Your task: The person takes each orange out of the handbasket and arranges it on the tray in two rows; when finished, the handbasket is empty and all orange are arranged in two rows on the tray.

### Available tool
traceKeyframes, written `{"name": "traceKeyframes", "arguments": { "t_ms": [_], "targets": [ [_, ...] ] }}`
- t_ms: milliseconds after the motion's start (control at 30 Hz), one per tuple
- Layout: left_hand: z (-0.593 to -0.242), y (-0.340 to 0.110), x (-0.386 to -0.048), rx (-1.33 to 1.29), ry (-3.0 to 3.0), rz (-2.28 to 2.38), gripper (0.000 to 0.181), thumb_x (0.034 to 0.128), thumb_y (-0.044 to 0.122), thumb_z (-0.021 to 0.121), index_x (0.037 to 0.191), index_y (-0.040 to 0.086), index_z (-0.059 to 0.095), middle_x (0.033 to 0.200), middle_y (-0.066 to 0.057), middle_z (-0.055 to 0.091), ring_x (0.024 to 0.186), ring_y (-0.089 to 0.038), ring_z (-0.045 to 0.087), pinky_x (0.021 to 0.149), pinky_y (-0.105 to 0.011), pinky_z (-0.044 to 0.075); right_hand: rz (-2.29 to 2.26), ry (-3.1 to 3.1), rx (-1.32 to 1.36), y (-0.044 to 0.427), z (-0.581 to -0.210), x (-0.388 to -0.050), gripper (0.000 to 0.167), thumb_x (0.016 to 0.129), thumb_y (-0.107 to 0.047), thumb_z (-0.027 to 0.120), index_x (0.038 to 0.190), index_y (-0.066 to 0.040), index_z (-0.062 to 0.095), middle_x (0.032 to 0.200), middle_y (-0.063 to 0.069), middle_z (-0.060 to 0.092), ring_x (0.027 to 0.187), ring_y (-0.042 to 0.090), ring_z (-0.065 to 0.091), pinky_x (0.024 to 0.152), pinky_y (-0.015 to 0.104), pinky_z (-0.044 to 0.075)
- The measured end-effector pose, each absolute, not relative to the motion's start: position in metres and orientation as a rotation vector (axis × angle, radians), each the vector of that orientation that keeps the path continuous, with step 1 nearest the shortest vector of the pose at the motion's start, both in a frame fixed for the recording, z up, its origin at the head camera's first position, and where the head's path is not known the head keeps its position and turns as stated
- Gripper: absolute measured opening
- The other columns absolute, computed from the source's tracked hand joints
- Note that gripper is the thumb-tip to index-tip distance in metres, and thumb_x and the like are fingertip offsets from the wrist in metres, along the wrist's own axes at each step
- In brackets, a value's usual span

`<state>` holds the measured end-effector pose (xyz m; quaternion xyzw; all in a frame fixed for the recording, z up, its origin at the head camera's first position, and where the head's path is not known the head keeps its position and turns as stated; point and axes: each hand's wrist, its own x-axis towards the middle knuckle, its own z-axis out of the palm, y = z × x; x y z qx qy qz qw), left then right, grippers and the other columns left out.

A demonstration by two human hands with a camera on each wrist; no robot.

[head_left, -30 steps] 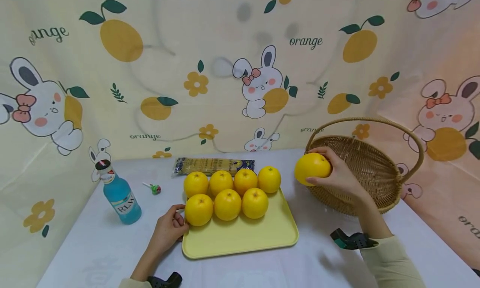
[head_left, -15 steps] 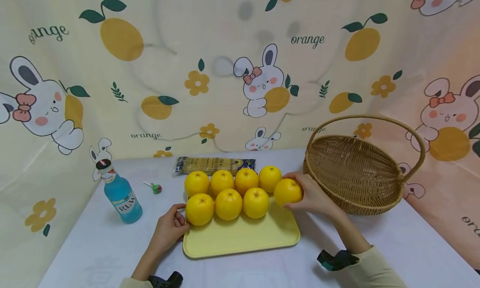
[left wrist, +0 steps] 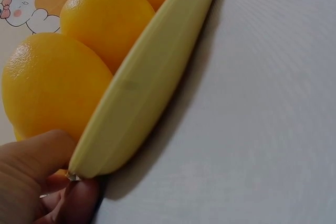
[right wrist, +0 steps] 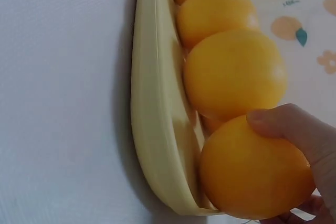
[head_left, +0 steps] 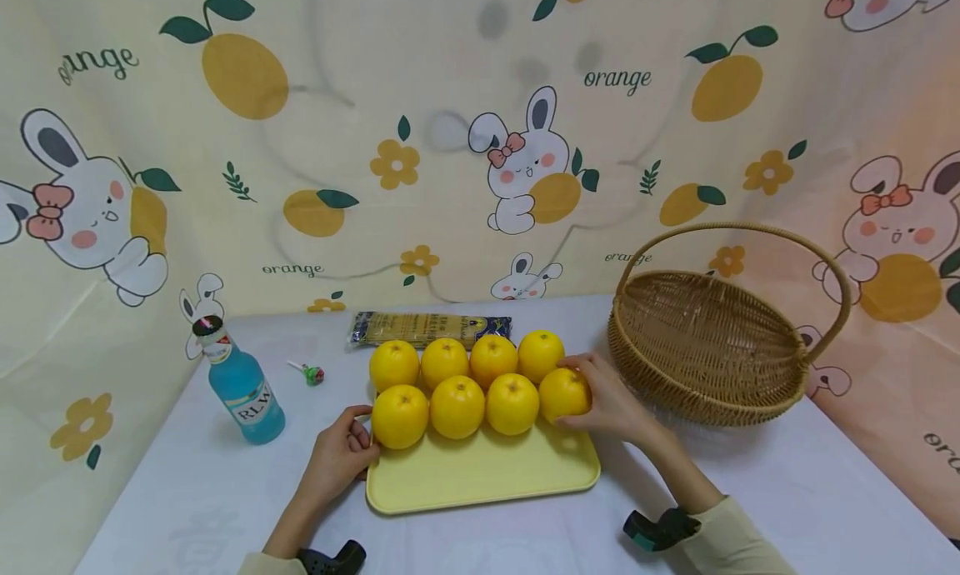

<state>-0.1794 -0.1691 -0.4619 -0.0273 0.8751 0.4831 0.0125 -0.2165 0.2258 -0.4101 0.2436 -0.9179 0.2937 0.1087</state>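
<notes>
My right hand (head_left: 611,398) grips an orange (head_left: 564,394) at the right end of the front row on a pale yellow tray (head_left: 480,483). In the right wrist view the thumb lies on top of this orange (right wrist: 254,171), close by the tray's end. My left hand (head_left: 335,460) pinches the tray's left edge, thumb above and fingers below in the left wrist view. Beside that thumb sits the front-left orange (left wrist: 58,87). Several more oranges (head_left: 457,407) stand in two rows toward the back of the tray.
A wicker basket (head_left: 712,350) with a tall handle stands at the right, tipped toward me. Behind the tray lies a packet of dried noodles (head_left: 420,330). A blue bottle (head_left: 243,387) and a lollipop (head_left: 309,374) are at the left. A printed cloth (head_left: 450,75) hangs behind.
My right hand has carried the orange leftward and down from in front of the basket to the right end of the front row. The left hand stays at the tray's edge.
</notes>
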Motion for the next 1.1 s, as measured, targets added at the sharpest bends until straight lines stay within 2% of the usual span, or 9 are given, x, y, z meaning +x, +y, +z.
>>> {"name": "traceKeyframes", "arguments": {
  "t_ms": [167,400,533,833,1100],
  "targets": [
    [-0.462,-0.169,-0.179,-0.080,2.727,1.505,0.057,0.0730,0.007,0.069,0.126,0.006,0.048,0.080,-0.005,0.050,0.057,-0.016,0.047,0.048,-0.022,0.048,0.875,-2.680,0.723,0.224,-0.411,-0.217,0.078,0.057,-0.030,0.086,0.120,-0.003,0.050,0.115,0.010,0.053,0.105,0.025,0.049,0.089,0.048,0.041],
    [-0.462,-0.170,-0.179,-0.080,2.720,1.514,0.057,0.0731,0.007,0.069,0.126,0.006,0.048,0.080,-0.006,0.050,0.057,-0.016,0.048,0.048,-0.022,0.048,0.856,-2.688,0.711,0.222,-0.412,-0.218,0.073,0.057,-0.032,0.086,0.116,-0.007,0.050,0.111,0.008,0.055,0.100,0.023,0.049,0.085,0.044,0.042],
    [-0.461,-0.170,-0.179,-0.066,2.720,1.514,0.057,0.0733,0.007,0.069,0.127,0.005,0.048,0.080,-0.006,0.050,0.057,-0.016,0.047,0.048,-0.022,0.048,0.850,-2.728,0.666,0.220,-0.411,-0.218,0.073,0.058,-0.033,0.086,0.116,-0.008,0.050,0.114,0.010,0.054,0.102,0.024,0.049,0.087,0.045,0.042],
    [-0.460,-0.171,-0.181,-0.058,2.722,1.512,0.057,0.0732,0.006,0.069,0.126,0.006,0.047,0.082,-0.006,0.050,0.059,-0.017,0.048,0.048,-0.022,0.048,0.739,-2.765,0.658,0.214,-0.406,-0.217,0.075,0.060,-0.035,0.085,0.117,-0.002,0.049,0.115,0.016,0.051,0.105,0.029,0.047,0.090,0.047,0.041],
    [-0.462,-0.171,-0.180,-0.056,2.701,1.513,0.059,0.0734,0.007,0.069,0.127,0.006,0.047,0.082,-0.006,0.049,0.059,-0.017,0.048,0.049,-0.022,0.048,0.690,-2.793,0.608,0.211,-0.406,-0.214,0.075,0.061,-0.036,0.084,0.116,-0.002,0.048,0.112,0.013,0.052,0.106,0.030,0.045,0.091,0.048,0.040]
  ]
}}
